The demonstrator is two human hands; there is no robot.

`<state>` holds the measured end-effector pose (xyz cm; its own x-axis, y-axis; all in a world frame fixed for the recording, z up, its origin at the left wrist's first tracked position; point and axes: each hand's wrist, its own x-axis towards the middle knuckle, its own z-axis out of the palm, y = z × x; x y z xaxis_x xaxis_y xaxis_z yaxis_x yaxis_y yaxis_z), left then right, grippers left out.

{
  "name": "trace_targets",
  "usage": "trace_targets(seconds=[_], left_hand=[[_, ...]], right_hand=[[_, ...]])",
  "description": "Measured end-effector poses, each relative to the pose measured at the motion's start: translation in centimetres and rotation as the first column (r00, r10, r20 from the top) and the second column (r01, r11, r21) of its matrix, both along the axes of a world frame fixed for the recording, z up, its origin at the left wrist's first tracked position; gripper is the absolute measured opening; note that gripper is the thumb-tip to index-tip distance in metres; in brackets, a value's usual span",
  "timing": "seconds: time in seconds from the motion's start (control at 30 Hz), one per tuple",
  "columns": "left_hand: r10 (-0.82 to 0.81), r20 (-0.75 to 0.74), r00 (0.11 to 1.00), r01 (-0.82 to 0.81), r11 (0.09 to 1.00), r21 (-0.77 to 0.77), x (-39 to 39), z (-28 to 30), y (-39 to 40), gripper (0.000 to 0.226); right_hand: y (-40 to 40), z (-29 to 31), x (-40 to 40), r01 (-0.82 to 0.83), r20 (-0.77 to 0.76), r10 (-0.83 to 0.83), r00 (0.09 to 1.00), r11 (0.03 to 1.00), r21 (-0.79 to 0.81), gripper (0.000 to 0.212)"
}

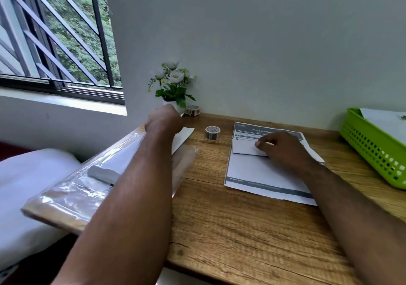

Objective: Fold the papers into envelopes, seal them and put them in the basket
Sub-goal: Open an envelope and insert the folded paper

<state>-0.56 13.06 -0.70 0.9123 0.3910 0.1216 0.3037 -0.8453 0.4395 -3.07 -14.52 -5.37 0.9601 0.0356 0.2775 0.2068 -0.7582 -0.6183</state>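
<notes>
A printed paper (261, 175) lies on the wooden desk (230, 229), folded so its white back faces up, with a smaller fold (243, 147) near its far edge. My right hand (283, 148) rests on that smaller fold, with bent fingers and the thumb pressing it down. My left hand (163, 120) reaches to the far left of the desk, over the top end of a clear plastic sleeve of papers (83, 181). Its fingers are hidden behind the back of the hand. A white sheet (183, 136) sticks out beside it. The green basket (373, 153) at the right holds a white envelope (386, 126).
A tape roll (212, 133) stands between my hands, and a second roll (192, 110) sits by the wall. A pot of white flowers (173, 82) stands just behind my left hand. A white cushion (28, 175) lies left of the desk, under the window.
</notes>
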Motion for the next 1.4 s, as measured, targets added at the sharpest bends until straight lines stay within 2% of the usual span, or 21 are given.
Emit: trace_targets(seconds=[0.1,0.17,0.2,0.23,0.27,0.33,0.37,0.43,0.53,0.6,0.63,0.7,0.73,0.8,0.87,0.93,1.0,1.13,1.27,1.37,1.4], left_hand=[[-0.026,0.138,0.99,0.035,0.997,-0.069,-1.4,2.2,-0.1,0.011],[-0.095,0.275,0.957,0.156,0.965,-0.209,-2.5,3.8,-0.6,0.013],[-0.145,0.379,0.914,0.271,0.914,-0.302,-3.0,4.4,-1.0,0.015],[-0.187,0.499,0.846,0.424,0.803,-0.418,-3.4,4.9,-1.7,0.016],[-0.182,0.605,0.775,0.563,0.632,-0.532,-3.6,5.0,-2.4,0.017],[-0.052,0.741,0.67,0.724,0.266,-0.636,-3.0,4.5,-4.1,0.018],[0.024,0.76,0.65,0.751,0.134,-0.646,-2.6,4.0,-4.8,0.015],[0.129,0.75,0.649,0.756,0.007,-0.655,-1.8,2.9,-6.0,0.014],[0.204,0.681,0.703,0.692,0.021,-0.721,-0.7,0.9,-7.4,0.015],[0.187,0.619,0.763,0.62,0.058,-0.782,-0.1,-0.2,-8.5,0.03],[0.145,0.578,0.803,0.579,0.037,-0.814,0.1,-0.6,-9.0,0.041],[-0.023,0.473,0.881,0.47,-0.075,-0.88,0.3,-0.9,-9.9,0.079],[-0.128,0.427,0.895,0.408,-0.152,-0.9,0.5,-1.0,-10.1,0.104],[-0.285,0.381,0.879,0.313,-0.256,-0.914,0.3,-0.9,-10.4,0.134],[-0.36,0.36,0.86,0.28,-0.256,-0.925,-0.2,-1.0,-10.3,0.129],[-0.397,0.356,0.846,0.266,-0.264,-0.927,-0.4,-1.3,-10.0,0.111],[-0.369,0.391,0.843,0.274,-0.33,-0.903,-1.0,-1.2,-9.9,0.097],[-0.281,0.477,0.833,0.302,-0.492,-0.816,-1.5,-1.0,-9.9,0.089],[-0.239,0.527,0.815,0.305,-0.597,-0.742,-2.2,-0.9,-9.9,0.071],[-0.154,0.526,0.837,0.345,-0.599,-0.723,-2.4,-0.7,-10.1,0.052],[-0.138,0.503,0.853,0.342,-0.58,-0.739,-2.3,-0.6,-10.2,0.054]], right_hand=[[0.3,0.4,-0.4,-0.026,0.03,0.027,0.999,0.999,-0.025,0.026],[0.6,0.8,-0.8,-0.084,0.047,0.083,0.995,0.996,0.016,0.026],[0.9,1.1,-1.0,-0.112,0.061,0.108,0.992,0.991,0.073,0.025],[1.2,1.5,-1.3,-0.138,0.071,0.127,0.989,0.974,0.182,0.025],[1.5,1.9,-1.6,-0.173,0.061,0.162,0.985,0.929,0.328,0.026],[1.9,2.7,-2.1,-0.225,0.007,0.28,0.96,0.756,0.615,0.034],[2.0,2.9,-2.3,-0.238,-0.015,0.35,0.937,0.666,0.707,0.038],[2.1,3.3,-2.6,-0.278,0.01,0.437,0.899,0.554,0.785,0.043],[2.6,3.4,-2.7,-0.264,0.137,0.273,0.952,0.511,0.818,0.033],[2.7,3.5,-2.5,-0.239,0.223,0.097,0.97,0.549,0.801,0.024],[2.7,3.4,-2.4,-0.237,0.27,0.034,0.962,0.595,0.768,0.023],[2.5,3.3,-2.5,-0.234,0.425,-0.027,0.905,0.803,0.548,0.021],[2.6,3.2,-2.8,-0.239,0.495,0.009,0.869,0.883,0.403,0.02],[3.0,3.2,-3.4,-0.307,0.541,0.114,0.833,0.909,0.282,0.019],[3.4,3.4,-3.8,-0.358,0.547,0.152,0.823,0.886,0.293,0.016],[3.6,3.6,-3.8,-0.382,0.529,0.171,0.831,0.866,0.321,0.017],[3.5,3.8,-3.8,-0.438,0.483,0.246,0.84,0.833,0.338,0.021],[3.7,3.7,-4.0,-0.51,0.413,0.36,0.836,0.788,0.345,0.028],[4.0,3.8,-4.2,-0.479,0.43,0.335,0.838,0.829,0.288,0.029],[3.9,3.6,-4.3,-0.4,0.53,0.255,0.809,0.899,0.177,0.025],[4.0,3.6,-4.5,-0.379,0.552,0.249,0.796,0.916,0.132,0.025]])
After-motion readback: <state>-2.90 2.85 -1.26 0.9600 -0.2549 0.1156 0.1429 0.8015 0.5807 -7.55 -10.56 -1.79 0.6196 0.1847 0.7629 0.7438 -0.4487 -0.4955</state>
